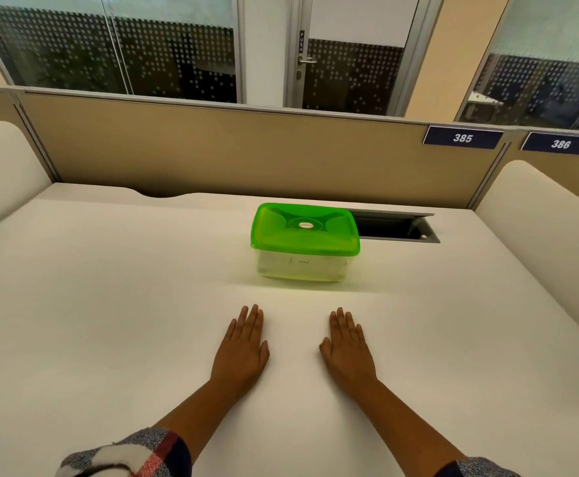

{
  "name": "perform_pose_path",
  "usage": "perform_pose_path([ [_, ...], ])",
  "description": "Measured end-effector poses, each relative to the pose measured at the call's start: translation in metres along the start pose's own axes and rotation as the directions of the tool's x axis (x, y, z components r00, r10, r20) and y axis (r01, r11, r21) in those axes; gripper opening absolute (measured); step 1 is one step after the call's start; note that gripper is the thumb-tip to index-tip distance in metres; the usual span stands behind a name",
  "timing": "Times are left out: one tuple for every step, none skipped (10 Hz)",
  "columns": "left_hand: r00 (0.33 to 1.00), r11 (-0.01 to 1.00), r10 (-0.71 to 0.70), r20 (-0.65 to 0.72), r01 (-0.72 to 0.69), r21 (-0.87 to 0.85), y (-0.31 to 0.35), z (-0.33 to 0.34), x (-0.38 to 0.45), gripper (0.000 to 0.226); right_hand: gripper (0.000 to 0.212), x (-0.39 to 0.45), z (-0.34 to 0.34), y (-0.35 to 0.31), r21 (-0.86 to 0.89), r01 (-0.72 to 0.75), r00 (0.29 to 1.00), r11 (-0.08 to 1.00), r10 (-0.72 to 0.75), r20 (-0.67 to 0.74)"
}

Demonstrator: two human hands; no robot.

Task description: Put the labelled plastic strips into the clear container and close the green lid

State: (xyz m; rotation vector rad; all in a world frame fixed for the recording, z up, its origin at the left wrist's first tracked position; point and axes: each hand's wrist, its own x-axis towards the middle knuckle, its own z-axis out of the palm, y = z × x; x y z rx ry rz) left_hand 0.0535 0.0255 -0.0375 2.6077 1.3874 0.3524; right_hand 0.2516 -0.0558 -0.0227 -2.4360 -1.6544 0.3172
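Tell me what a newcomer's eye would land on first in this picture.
The bright green lid draws the eye first: it sits closed on the clear container, mid-desk beside an open cable hatch. Next come the left hand and right hand, lying flat and empty, palms down, on the white desk in front of it. Behind, the partition carries dark plates reading 385 and 386.

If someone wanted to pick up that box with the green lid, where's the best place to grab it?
Probably by the clear container walls, one hand on each short side, coming in from left and right. The green lid overhangs like a rim, so fingers could tuck beneath it. Both sides look unobstructed.
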Motion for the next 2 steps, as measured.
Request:
perform_pose_path([
  [0.996,1.0,0.007,-0.09,-0.008,-0.004,0.003,-0.021,0.017,0.066,0.059,0.01,-0.02,0.0,0.04,0.042,0.992,0.998,-0.036,-0.123],
  [0.986,1.0,0.024,-0.163,-0.024,0.003,0.005,-0.035,0.031,0.06,0.06,0.018,-0.035,0.002,0.0,0.112,0.968,0.994,-0.109,-0.224],
])
